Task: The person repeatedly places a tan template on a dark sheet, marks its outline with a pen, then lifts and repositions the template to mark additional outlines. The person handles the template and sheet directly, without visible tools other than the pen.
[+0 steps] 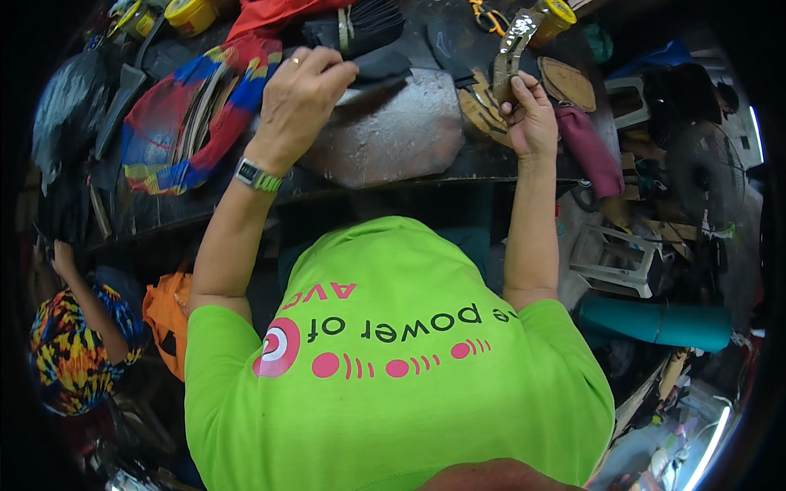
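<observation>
on the far left of the dark table (483, 166), two yellow tubs are standing close together, their contents not clear from here, and another yellow tub (559, 11) is standing on the far right. nearer on the left, a mesh bag (151, 123) in red, blue and yellow is wrapping a stack of thin flat sheets (199, 114) with brownish edges, and beyond its left side a crinkled grey plastic bag (70, 106) is bulging, its contents hidden. at the middle, a broad slab (401, 135) is lying with a pitted, mottled grey face and rounded corners. the left hand (299, 102) is hovering over its left part, fingers curling inward beside a smooth, dark flat piece (383, 65); i cannot tell whether they are gripping it. to the right, the right hand (528, 114) is pinching the lower end of a narrow tool (509, 57) between thumb and fingers, holding it up with its shiny metal top pointing away. tan, curved pieces (483, 112) are lying just left of that hand, and a soft-looking maroon roll (589, 151) is resting at the table's right edge.
</observation>
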{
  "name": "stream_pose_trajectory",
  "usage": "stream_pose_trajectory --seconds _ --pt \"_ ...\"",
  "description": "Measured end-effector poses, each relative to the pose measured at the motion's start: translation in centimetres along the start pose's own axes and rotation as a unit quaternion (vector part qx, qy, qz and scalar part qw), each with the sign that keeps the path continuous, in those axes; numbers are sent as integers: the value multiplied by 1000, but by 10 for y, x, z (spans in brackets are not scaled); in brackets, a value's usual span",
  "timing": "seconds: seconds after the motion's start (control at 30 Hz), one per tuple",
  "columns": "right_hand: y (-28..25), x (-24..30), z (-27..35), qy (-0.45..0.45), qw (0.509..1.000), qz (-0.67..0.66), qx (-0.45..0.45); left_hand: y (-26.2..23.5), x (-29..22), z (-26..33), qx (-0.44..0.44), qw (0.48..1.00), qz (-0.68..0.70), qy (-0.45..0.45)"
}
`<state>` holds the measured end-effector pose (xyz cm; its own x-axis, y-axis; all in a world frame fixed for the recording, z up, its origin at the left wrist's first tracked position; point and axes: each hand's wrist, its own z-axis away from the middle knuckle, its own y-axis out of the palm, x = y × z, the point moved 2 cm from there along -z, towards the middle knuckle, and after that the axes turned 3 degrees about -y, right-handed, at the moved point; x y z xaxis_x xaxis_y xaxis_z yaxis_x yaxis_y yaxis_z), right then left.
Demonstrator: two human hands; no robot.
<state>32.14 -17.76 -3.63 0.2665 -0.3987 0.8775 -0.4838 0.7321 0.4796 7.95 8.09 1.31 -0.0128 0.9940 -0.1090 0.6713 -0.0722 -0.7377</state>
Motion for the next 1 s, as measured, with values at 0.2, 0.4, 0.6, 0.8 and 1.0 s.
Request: stream_pose_trajectory --seconds 0.2,0.4,0.6,0.8,1.0 --pt "51 -7 12 34 990 54 125 -10 -12 57 87 993 78 -23" --pt "110 -36 37 -18 874 367 318 0 -12 64 92 984 111 -110" --pt "118 -47 54 -148 808 477 311 -1 -15 59 67 970 135 -192" --pt "103 -39 53 -124 858 432 250 4 -8 55 168 940 188 -231" --pt "74 4 51 47 928 328 168 -5 -18 51 150 963 162 -156"
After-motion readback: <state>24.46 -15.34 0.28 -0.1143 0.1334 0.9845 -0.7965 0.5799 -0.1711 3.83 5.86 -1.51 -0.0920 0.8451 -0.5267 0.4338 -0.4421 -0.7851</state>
